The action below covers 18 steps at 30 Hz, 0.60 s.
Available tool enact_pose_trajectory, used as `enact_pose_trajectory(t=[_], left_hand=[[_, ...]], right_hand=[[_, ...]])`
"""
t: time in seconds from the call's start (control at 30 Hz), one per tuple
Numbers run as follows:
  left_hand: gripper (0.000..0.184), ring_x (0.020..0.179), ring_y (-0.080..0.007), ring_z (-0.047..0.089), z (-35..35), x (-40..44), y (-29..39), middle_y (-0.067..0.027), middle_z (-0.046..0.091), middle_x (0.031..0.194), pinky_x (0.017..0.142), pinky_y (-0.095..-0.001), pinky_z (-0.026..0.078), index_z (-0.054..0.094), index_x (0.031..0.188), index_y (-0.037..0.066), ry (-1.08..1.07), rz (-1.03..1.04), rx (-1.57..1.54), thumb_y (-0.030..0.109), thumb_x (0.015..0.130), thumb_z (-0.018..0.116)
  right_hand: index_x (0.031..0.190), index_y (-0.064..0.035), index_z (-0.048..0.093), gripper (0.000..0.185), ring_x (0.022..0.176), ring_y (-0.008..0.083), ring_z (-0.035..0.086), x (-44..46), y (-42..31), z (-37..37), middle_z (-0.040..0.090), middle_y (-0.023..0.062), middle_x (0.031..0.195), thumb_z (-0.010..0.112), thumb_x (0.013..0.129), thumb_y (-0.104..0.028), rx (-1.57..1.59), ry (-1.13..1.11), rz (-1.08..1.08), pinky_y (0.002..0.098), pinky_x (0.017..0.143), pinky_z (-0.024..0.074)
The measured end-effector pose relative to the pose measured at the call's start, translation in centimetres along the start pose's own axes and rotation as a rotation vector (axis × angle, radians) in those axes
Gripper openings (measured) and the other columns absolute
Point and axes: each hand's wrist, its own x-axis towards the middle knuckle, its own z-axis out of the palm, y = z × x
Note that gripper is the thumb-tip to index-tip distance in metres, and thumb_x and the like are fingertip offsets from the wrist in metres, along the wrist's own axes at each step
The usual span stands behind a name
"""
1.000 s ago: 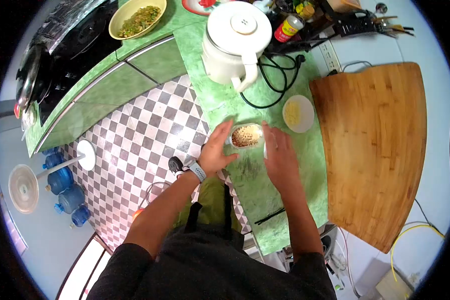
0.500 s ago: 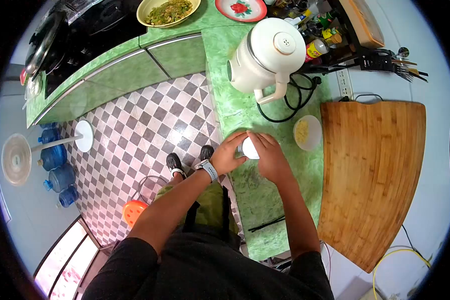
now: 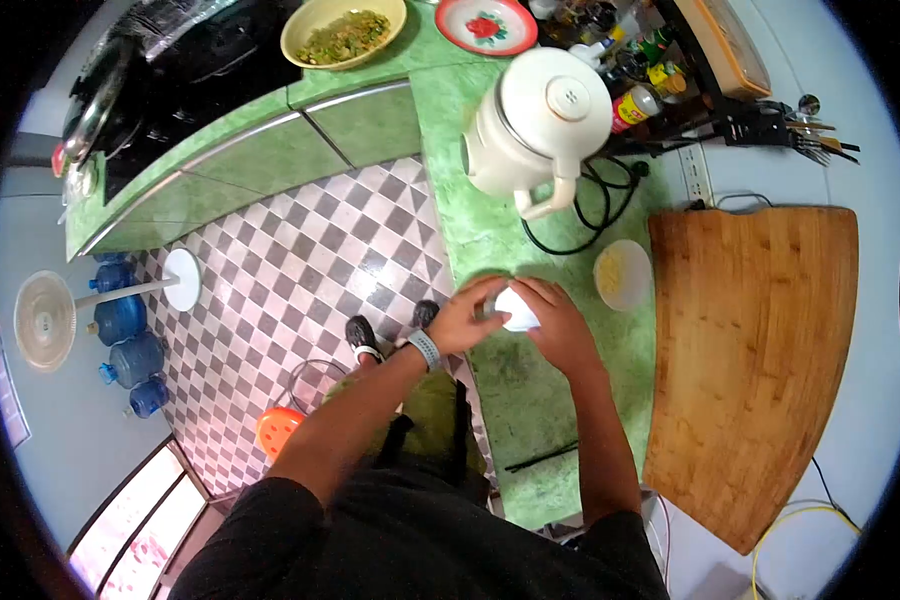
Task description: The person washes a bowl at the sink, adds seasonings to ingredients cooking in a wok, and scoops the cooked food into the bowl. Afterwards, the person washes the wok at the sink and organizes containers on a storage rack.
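Over the green counter (image 3: 515, 390), my left hand (image 3: 467, 316) and my right hand (image 3: 564, 325) are closed around a small white round-topped container (image 3: 517, 311). My left fingers curl along its left side, with the thumb toward me. From the right, my right hand covers its far edge and side. Part of the container is hidden by the fingers, so its exact kind is unclear. To the right of my right hand sits a white bowl (image 3: 639, 287) with yellow shreds in it. A pair of dark chopsticks (image 3: 541, 457) lies nearer my body.
A cream jug-like appliance (image 3: 545, 130) with a handle stands beyond my hands, its black cord (image 3: 570, 248) coiled beside it. A wooden board (image 3: 750, 360) leans at the right. Farther off are a yellow dish of food (image 3: 300, 50), a red-rimmed plate (image 3: 450, 35) and bottles (image 3: 634, 106).
The view has shifted slightly. My right hand has turned a little on the white container, which now appears tilted, with more of its white top showing. Both hands still grip it.
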Motion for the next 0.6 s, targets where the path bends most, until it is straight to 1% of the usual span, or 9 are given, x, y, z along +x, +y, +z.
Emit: enact_pose_trajectory(t=[0.13, 0.2, 0.23, 0.27, 0.33, 0.37, 0.47, 0.5, 0.6], left_hand=[[0.06, 0.138, -0.031, 0.039, 0.3, 0.0, 0.9, -0.018, 0.037, 0.149, 0.113, -0.0405, 0.035, 0.039, 0.147, 0.009, -0.022, -0.118, 0.03, 0.023, 0.095, 0.064], [0.061, 0.139, -0.032, 0.037, 1.0, -0.1, 1.4, -0.0195, 0.037, 0.149, 0.113, -0.0408, 0.033, 0.037, 0.148, 0.008, 0.03, -0.249, -0.023, 0.024, 0.095, 0.062], [0.062, 0.14, -0.0321, 0.034, 1.2, -0.1, 0.3, -0.0201, 0.035, 0.15, 0.114, -0.0403, 0.032, 0.036, 0.149, 0.007, 0.022, -0.189, 0.03, 0.024, 0.095, 0.061], [0.063, 0.141, -0.0316, 0.033, 1.7, -0.4, -0.6, -0.0206, 0.033, 0.151, 0.115, -0.0394, 0.03, 0.033, 0.149, 0.004, 0.044, -0.169, 0.046, 0.025, 0.096, 0.06], [0.064, 0.141, -0.0316, 0.033, 1.9, -0.6, 0.2, -0.0208, 0.032, 0.151, 0.116, -0.0395, 0.028, 0.031, 0.149, 0.002, 0.09, -0.234, 0.01, 0.026, 0.097, 0.059], [0.064, 0.141, -0.0316, 0.033, 2.3, -0.8, 0.5, -0.0208, 0.032, 0.151, 0.116, -0.0395, 0.028, 0.031, 0.149, 0.002, 0.092, -0.231, 0.018, 0.026, 0.097, 0.059], [0.064, 0.14, -0.0327, 0.033, 3.9, -1.0, 0.1, -0.0219, 0.033, 0.15, 0.115, -0.0396, 0.027, 0.029, 0.149, 0.0, 0.188, -0.302, -0.007, 0.025, 0.097, 0.058], [0.065, 0.139, -0.0332, 0.034, 4.7, -1.0, -1.1, -0.0222, 0.033, 0.15, 0.115, -0.0395, 0.027, 0.027, 0.149, 0.0, 0.245, -0.229, 0.015, 0.025, 0.098, 0.057], [0.063, 0.137, -0.0353, 0.036, 6.1, -0.8, -1.7, -0.0251, 0.034, 0.146, 0.113, -0.0395, 0.029, 0.023, 0.149, -0.003, 0.33, -0.122, 0.109, 0.021, 0.099, 0.053]], right_hand=[[0.144, -0.0123, 0.046, 0.077, 0.138, 0.0316, 0.04, -0.8, 1.3, 1.4, 0.043, 0.0094, 0.149, 0.075, 0.073, -0.002, -0.072, -0.017, 0.006, 0.0507, 0.114, 0.0308], [0.146, -0.0135, 0.043, 0.084, 0.138, 0.0347, 0.039, -1.2, 0.5, 1.2, 0.04, 0.01, 0.152, 0.081, 0.071, -0.012, -0.157, 0.12, 0.106, 0.0488, 0.115, 0.0296], [0.148, -0.0106, 0.041, 0.089, 0.138, 0.036, 0.038, -1.5, 0.6, 1.6, 0.039, 0.0162, 0.152, 0.083, 0.07, -0.018, -0.063, 0.226, 0.153, 0.0463, 0.114, 0.0302], [0.148, -0.0106, 0.041, 0.089, 0.138, 0.036, 0.038, -2.0, 1.0, 2.5, 0.039, 0.0162, 0.152, 0.083, 0.07, -0.018, -0.063, 0.234, 0.139, 0.0463, 0.114, 0.0302], [0.146, -0.0039, 0.041, 0.082, 0.137, 0.0339, 0.04, -2.8, 2.5, 5.5, 0.038, 0.0223, 0.149, 0.081, 0.076, -0.019, 0.446, 0.582, 0.437, 0.0442, 0.112, 0.0326], [0.144, 0.0013, 0.041, 0.072, 0.127, 0.0259, 0.048, -2.8, 3.2, 7.1, 0.045, 0.0186, 0.145, 0.077, 0.085, -0.018, 0.686, 0.643, 0.56, 0.0391, 0.104, 0.0401], [0.143, 0.0045, 0.042, 0.067, 0.119, 0.0216, 0.054, -2.8, 3.1, 8.4, 0.053, 0.0145, 0.136, 0.074, 0.087, -0.013, 0.909, 0.695, 0.592, 0.0343, 0.1, 0.0438], [0.142, 0.0054, 0.043, 0.062, 0.115, 0.0185, 0.056, -2.6, 2.2, 8.3, 0.057, 0.0113, 0.13, 0.071, 0.089, -0.01, 0.935, 0.75, 0.556, 0.0311, 0.097, 0.0449], [0.142, 0.0054, 0.044, 0.059, 0.11, 0.016, 0.057, -2.4, 2.5, 9.3, 0.058, 0.0101, 0.128, 0.069, 0.091, -0.01, 0.917, 0.817, 0.531, 0.0292, 0.094, 0.0463]])
